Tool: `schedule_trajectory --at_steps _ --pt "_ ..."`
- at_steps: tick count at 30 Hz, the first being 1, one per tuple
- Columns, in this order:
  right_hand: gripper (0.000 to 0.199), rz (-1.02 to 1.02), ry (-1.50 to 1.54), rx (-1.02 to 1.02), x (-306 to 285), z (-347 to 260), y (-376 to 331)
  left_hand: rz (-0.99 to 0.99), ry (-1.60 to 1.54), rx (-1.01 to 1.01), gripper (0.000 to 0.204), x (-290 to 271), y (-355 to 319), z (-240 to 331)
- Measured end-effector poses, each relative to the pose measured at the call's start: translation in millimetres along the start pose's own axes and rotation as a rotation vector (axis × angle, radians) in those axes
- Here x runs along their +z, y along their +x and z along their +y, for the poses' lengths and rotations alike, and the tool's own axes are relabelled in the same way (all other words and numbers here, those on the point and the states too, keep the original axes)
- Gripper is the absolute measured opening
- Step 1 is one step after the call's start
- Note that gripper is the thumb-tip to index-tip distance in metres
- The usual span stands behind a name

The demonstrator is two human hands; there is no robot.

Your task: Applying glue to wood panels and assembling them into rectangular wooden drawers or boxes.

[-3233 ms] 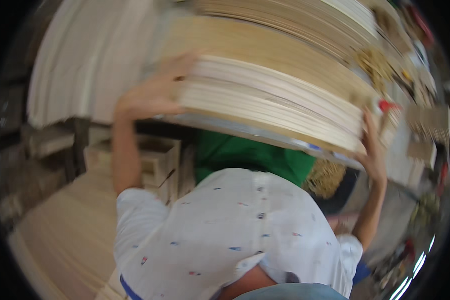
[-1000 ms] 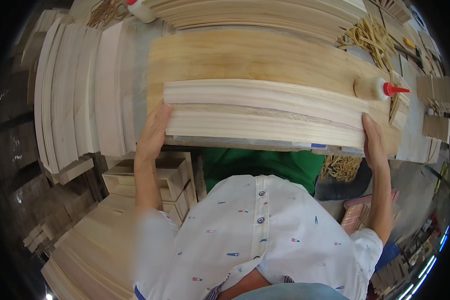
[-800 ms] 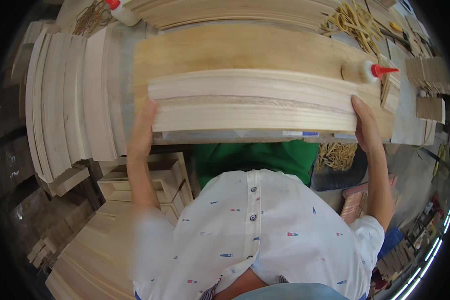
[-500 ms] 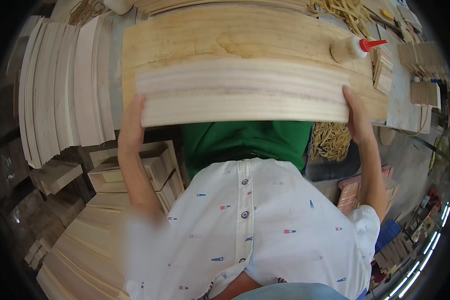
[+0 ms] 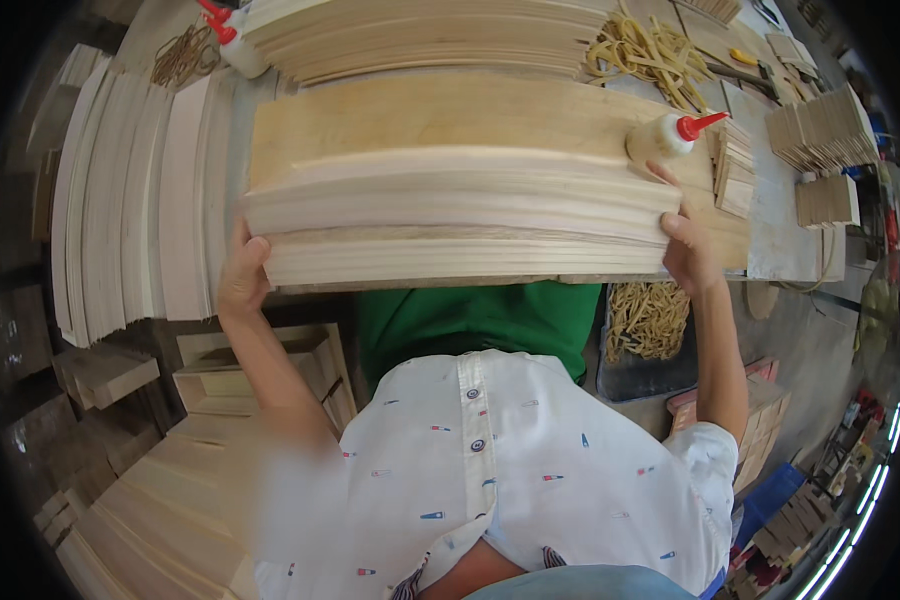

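A long, pale stack of thin wooden boards is gripped at its two ends, above the near edge of a wooden work board. My left hand is closed round the left end, its thumb on the near face. At the other end my right hand holds the stack with its thumb in front and its fingers on the far side. Just beyond the right fingers stands a glue bottle with a red nozzle.
Long boards stand stacked at left, and another board stack lies at the back. Rubber bands and small wood pieces lie at right. Below are a bin of bands and wooden boxes.
The held boards have tilted, so more of their stacked edges show. My hands sit lower in the view, and the right fingertips now show beside the glue bottle. The whole view has shifted.
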State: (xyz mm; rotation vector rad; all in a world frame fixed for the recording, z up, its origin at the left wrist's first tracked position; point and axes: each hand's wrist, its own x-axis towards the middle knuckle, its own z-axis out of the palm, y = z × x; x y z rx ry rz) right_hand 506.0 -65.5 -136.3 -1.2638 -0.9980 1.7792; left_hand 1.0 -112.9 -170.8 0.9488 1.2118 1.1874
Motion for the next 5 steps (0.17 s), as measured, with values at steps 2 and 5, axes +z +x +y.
schedule_trajectory --at_steps 2,5 --pt "0.104 -0.033 -0.156 -0.157 -3.9 -9.4 13.1 -0.113 0.036 0.1 0.106 1.1 23.0 12.9" --pt "0.119 -0.076 -0.588 -0.3 -10.1 -21.4 28.2 -0.235 0.231 0.249 0.112 13.8 40.0 23.6"
